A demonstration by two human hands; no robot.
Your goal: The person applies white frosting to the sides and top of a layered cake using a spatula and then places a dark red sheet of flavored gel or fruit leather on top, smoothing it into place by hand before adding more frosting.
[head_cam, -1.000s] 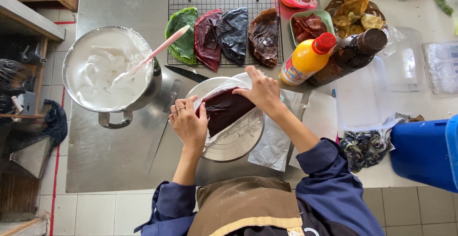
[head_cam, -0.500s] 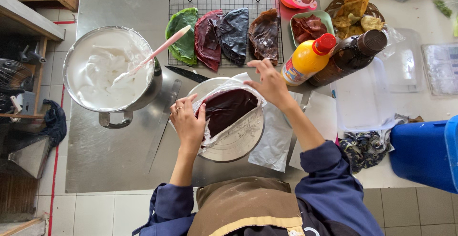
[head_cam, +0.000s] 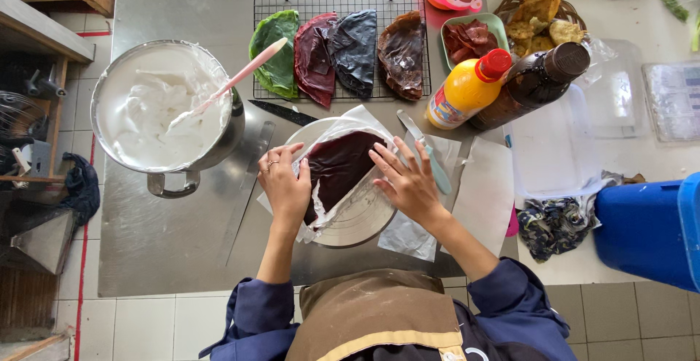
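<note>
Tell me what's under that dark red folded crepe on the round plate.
Under the dark red folded crepe lies a clear plastic wrap, spread over the white round plate. Whether anything else sits beneath the crepe is hidden.

The steel table [head_cam: 182,251] is carrying everything here. A white plate [head_cam: 357,219] is sitting right under the fingers [head_cam: 390,164], with sheets of white paper [head_cam: 481,193] lying just beyond the right hand's fingers. Past the fingertips, a wire rack [head_cam: 339,4] is resting flat. Off beyond the left fingers [head_cam: 273,164], a big metal pot [head_cam: 164,109] is standing; a knife [head_cam: 284,111] is lying between pot and plate.
</note>
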